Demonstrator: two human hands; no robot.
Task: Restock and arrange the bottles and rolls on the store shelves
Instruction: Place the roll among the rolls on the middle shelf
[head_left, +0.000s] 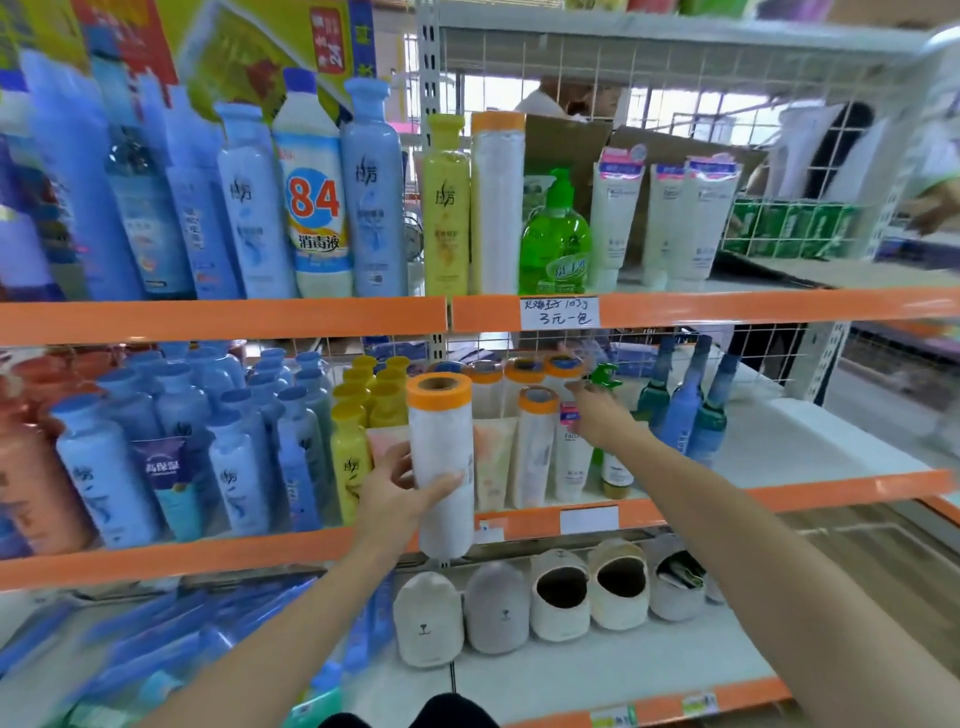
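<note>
My left hand (397, 493) grips a white roll with an orange top (441, 457), held upright in front of the middle shelf's orange edge (208, 553). My right hand (602, 415) reaches into the middle shelf with fingers spread, beside a green spray bottle (605, 382) and a white tube (571, 457). Several more orange-topped rolls (535, 441) stand on that shelf behind the held one. One tall roll (497, 202) stands on the upper shelf next to a yellow bottle (445, 208).
Blue bottles (109, 467) and yellow bottles (353, 457) fill the middle shelf's left. A green soap pump (556, 239) and white tubes (670, 218) stand above. Slippers (561, 592) lie on the bottom shelf. Bare shelf (810, 441) lies at the middle right. A person stands behind the wire back.
</note>
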